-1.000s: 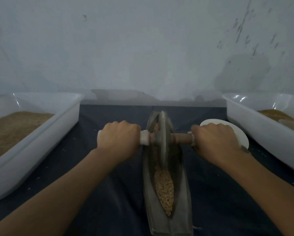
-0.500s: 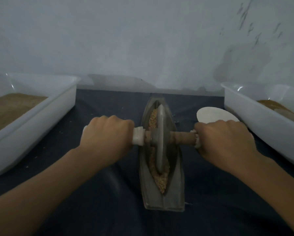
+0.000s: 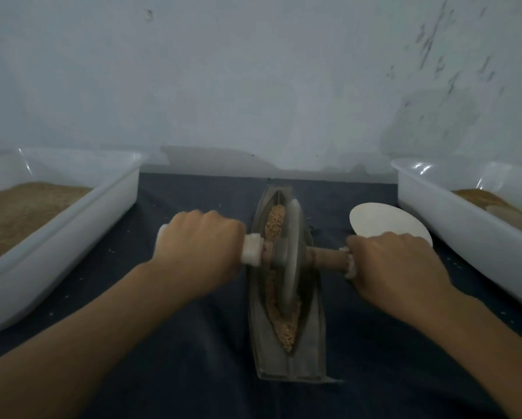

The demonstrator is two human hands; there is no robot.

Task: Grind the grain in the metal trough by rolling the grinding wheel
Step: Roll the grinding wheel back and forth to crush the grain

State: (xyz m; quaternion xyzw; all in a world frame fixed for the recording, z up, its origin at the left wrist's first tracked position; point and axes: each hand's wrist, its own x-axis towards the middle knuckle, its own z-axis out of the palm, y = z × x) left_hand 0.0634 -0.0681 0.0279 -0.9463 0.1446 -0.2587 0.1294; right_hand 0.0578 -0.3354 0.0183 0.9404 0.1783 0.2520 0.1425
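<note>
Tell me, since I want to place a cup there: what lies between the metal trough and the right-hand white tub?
In the head view, a white round dish lies on the dark cloth between the metal trough and the right tub, partly behind the right hand.

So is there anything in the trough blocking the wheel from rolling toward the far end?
Nothing visible blocks it. Ahead of the grinding wheel the metal trough holds only grain, which it has to crush. The left hand and right hand grip the axle handles outside the trough walls.
</note>
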